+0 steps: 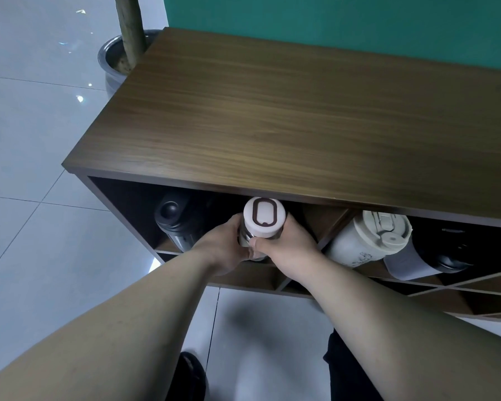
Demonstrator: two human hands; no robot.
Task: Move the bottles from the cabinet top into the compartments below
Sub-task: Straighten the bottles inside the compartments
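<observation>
A bottle with a white lid and a brown ring mark [263,217] sits at the mouth of the upper left compartment, just under the front edge of the wooden cabinet top [287,117]. My left hand [223,247] grips its left side and my right hand [287,250] grips its right side, thumb on the lid's rim. To the left in the same compartment lies a black and steel bottle [174,224]. In the compartment to the right lie a cream bottle [368,241] and a black bottle with a grey sleeve [434,253]. No bottle stands on the cabinet top.
A grey planter with a tree trunk [119,59] stands at the cabinet's back left corner. A green wall [359,21] runs behind the cabinet. Lower compartments with diagonal dividers [446,287] show at the right. Pale floor tiles [26,140] lie to the left, and my dark shoes below.
</observation>
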